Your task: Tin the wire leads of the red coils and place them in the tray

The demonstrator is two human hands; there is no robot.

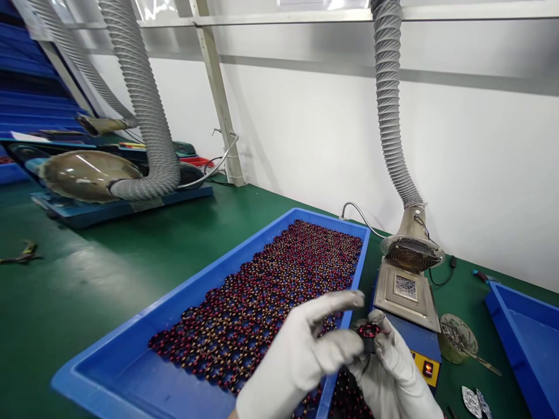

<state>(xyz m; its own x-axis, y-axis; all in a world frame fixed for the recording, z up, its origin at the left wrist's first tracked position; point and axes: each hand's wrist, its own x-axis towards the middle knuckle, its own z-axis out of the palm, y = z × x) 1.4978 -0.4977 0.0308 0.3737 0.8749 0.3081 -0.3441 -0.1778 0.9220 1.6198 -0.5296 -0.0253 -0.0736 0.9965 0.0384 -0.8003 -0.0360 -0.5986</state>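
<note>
My right hand [391,366], in a white glove, pinches a small ring-shaped coil [369,330] with a black body and red windings. Just to its left, my gloved left hand [301,349] has thumb and forefinger spread apart, with nothing between them. The left thumb tip is close to the coil; whether it touches I cannot tell. Beneath the left hand, a long blue tray [174,297] holds rows of similar coils [279,285] with red and copper-coloured wire. More coils [347,398] lie below my hands, partly hidden.
Right of the tray stands a solder pot [406,288] with a lit switch [428,368] under an extraction hose [388,105]. Beside it are a bowl [458,337] of grey bits with a spoon, and another blue tray [528,343]. A second hose [140,87] hangs at left.
</note>
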